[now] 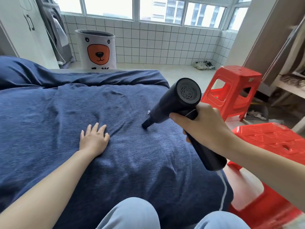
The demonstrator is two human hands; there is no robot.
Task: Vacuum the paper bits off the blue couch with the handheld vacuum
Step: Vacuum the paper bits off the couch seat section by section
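The right hand [204,128] wraps its fingers and thumb around the grip of the handheld vacuum [178,104], holding it tilted so the narrow nozzle [146,124] points down and forward and its tip meets the fabric. That angle likely lets the mouth sit close against the cloth, where suction can lift small scraps. The left hand [94,138] lies flat on the blue couch [49,113], palm down, fingers straight and slightly spread, holding nothing. It sits well to the left of the nozzle, and the creases running from it toward the tip suggest it is pinning the loose cover so the fabric does not get drawn up into the nozzle.

The vacuum is matte black: a round barrel with a grey rear cap showing concentric vent slots, a long cylindrical grip extending below the right hand, and a thin pale cord trailing from its lower end. Just beyond the nozzle, beside the barrel, one small white paper bit [148,112] rests on the fabric; it looks like the next target. No other bits are plainly visible, so the job seems nearly finished.

The couch is draped in a deep blue, soft-looking, wrinkled cover. To the right of the right hand stand red plastic stools [231,91], and far beyond the hands a bear-faced basket [96,50] sits by the tiled wall.
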